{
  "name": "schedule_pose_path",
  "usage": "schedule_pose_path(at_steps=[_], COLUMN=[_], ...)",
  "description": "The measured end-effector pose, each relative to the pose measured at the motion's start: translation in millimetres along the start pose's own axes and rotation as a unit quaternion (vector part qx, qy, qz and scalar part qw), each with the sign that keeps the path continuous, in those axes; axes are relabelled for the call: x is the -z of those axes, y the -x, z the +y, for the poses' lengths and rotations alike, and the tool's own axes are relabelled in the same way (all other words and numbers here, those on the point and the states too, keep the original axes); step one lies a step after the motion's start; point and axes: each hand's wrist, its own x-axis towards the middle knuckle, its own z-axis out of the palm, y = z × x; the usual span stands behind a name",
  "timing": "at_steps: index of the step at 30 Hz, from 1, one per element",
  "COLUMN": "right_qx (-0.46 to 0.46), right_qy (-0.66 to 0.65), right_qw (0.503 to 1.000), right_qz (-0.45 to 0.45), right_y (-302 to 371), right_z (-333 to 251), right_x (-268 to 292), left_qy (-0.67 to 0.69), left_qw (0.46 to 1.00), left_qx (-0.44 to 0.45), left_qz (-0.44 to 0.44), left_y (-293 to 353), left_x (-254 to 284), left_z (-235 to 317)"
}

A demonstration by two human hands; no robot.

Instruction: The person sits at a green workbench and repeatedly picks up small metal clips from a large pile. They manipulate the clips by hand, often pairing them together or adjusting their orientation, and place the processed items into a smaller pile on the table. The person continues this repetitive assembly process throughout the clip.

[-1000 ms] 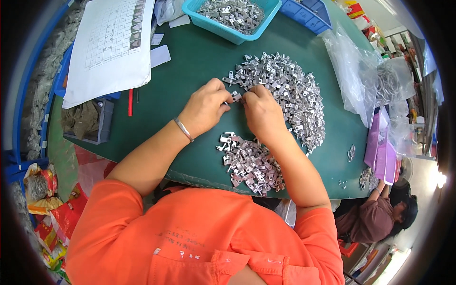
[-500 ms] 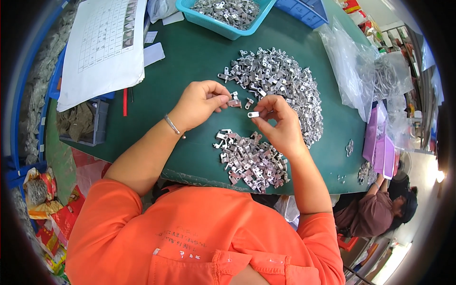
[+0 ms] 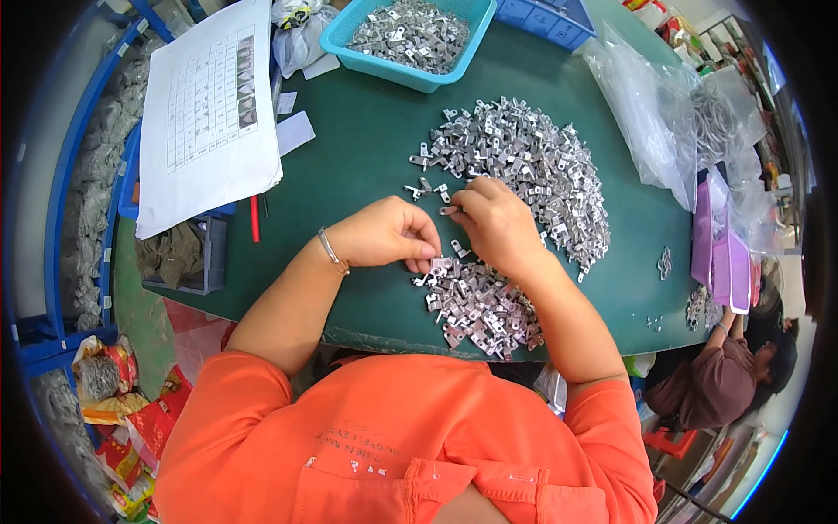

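Between the thumb and fingers of my right hand (image 3: 501, 225) is a small metal bracket (image 3: 449, 210), held over the table near the big heap. My left hand (image 3: 384, 234) has its thumb and fingers pressed together at the upper left edge of a smaller pile of metal brackets (image 3: 485, 307); whether a piece is between them is hidden. A large heap of similar brackets (image 3: 532, 157) spreads beyond and to the right of my right hand. A few loose brackets (image 3: 425, 187) lie between the heap and my hands.
At the back stand a turquoise basket (image 3: 429, 81) of brackets and a blue bin (image 3: 550, 24). Paper sheets (image 3: 205, 166) and a red stick (image 3: 255, 218) lie left. Clear plastic bags (image 3: 642, 113) and a purple tray (image 3: 723, 262) are right, near another person (image 3: 716, 375).
My left hand has moved from beside the loose brackets down to the smaller pile. My right hand has shifted slightly and turned, still holding a bracket. The whole view has shifted a little.
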Motion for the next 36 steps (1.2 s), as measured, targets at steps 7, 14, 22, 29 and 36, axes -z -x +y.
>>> schedule_pose_path(at_steps=[7, 14, 22, 29, 36], right_qx=[-0.078, -0.032, -0.271, -0.27, -0.099], right_qy=[-0.273, 0.088, -0.369, -0.548, -0.1], right_qw=[0.92, 0.995, 0.888, 0.786, 0.989], right_qz=[-0.272, -0.014, -0.028, -0.095, -0.035], right_y=[14.8, 5.8, 14.5, 25.0, -3.9], right_z=[-1.1, 5.7, 2.3, 6.8, -5.7], right_x=[54.3, 3.8, 14.8, 28.0, 11.5], left_qy=[0.053, -0.175, -0.43, -0.304, -0.055], left_qw=[0.999, 0.956, 0.786, 0.841, 0.908], left_qx=[0.001, -0.2, -0.252, -0.224, -0.191], left_qz=[-0.004, 0.122, 0.366, 0.386, 0.37], left_y=[0.8, -9.3, -20.4, -19.4, -20.6], left_x=[0.1, -6.7, -8.3, -11.1, -9.0], left_z=[0.9, -4.3, -15.7, -13.4, -10.5])
